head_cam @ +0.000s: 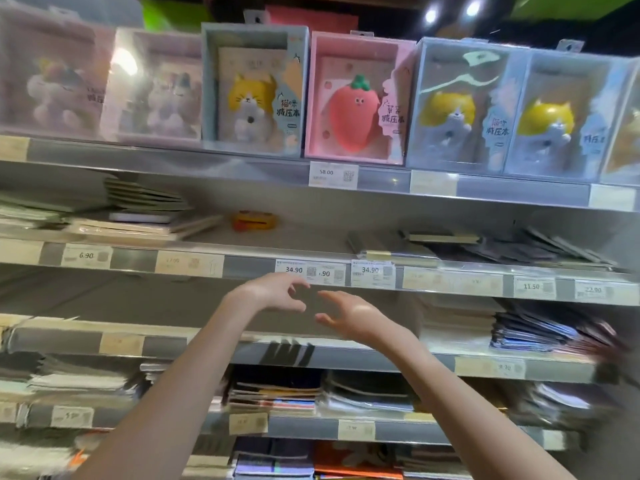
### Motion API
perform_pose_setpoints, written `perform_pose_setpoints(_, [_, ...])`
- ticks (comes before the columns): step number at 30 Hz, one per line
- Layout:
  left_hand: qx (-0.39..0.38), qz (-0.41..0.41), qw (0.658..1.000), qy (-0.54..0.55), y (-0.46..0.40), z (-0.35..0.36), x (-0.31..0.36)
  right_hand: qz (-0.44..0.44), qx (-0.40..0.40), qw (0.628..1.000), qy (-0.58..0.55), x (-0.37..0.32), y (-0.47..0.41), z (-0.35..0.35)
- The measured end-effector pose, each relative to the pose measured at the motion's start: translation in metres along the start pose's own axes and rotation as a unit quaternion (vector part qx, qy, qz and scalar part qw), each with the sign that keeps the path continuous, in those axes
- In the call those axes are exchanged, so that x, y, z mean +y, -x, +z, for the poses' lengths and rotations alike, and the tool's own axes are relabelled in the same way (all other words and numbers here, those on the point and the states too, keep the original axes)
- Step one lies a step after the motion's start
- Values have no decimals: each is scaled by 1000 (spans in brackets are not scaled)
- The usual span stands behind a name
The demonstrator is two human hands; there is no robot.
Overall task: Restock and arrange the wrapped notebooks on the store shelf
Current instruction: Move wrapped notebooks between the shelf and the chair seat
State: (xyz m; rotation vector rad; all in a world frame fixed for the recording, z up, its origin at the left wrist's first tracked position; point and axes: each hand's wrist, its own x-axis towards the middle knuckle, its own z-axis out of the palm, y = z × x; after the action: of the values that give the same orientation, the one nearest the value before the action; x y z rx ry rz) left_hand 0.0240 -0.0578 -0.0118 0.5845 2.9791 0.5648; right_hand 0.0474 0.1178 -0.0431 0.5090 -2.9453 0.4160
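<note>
- I am holding my left hand point(273, 292) and right hand point(349, 315) up before the shelf point(249, 265), fingers loosely spread, gripping nothing
- The hands are facing each other, near but apart, just under the 34.90 price tags point(372, 273)
- Wrapped notebooks point(138, 216) are lying in stacks on that shelf, left and right of the hands

The scene is lit from above by two ceiling spots point(450, 12), seen as blown-out white discs. Glare is thrown on the clear boxes point(156, 88) at upper left, which are washed out. Deep shade is cast under each shelf point(207, 188). Motion blur is spread across the frame, strongest at the left and right edges; price tags point(370, 270) near the centre are readable. Shelf lines are bent by wide-angle distortion.
</note>
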Motion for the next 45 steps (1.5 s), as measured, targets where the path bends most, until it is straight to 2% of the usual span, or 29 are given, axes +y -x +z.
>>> perform_pose_setpoints(9, [73,55,995,-29,-16,-30,53,-16,78,997,10,28,13,-55])
perform_pose_setpoints(16, [63,80,994,-38,-38,-36,79,-1,122,992,35,71,17,-95])
perform_pose_setpoints(25, [70,89,992,-55,-77,-24,102,61,170,983,25,141,8,-133])
perform_pose_setpoints(31, [53,82,995,-34,-103,-15,108,71,191,979,27,190,-21,-142])
perform_pose_setpoints(33, [50,71,996,-26,-109,-15,108,90,191,976,59,207,-34,-143])
perform_pose_setpoints(36, [44,76,996,-5,-111,-15,106,144,154,968,136,223,-48,-146])
perform_pose_setpoints(40, [49,74,996,28,-112,-12,103,164,121,971,121,236,-59,-145])
perform_pose_setpoints(45, [62,69,995,40,-113,-9,98,158,160,966,127,232,-64,-136])
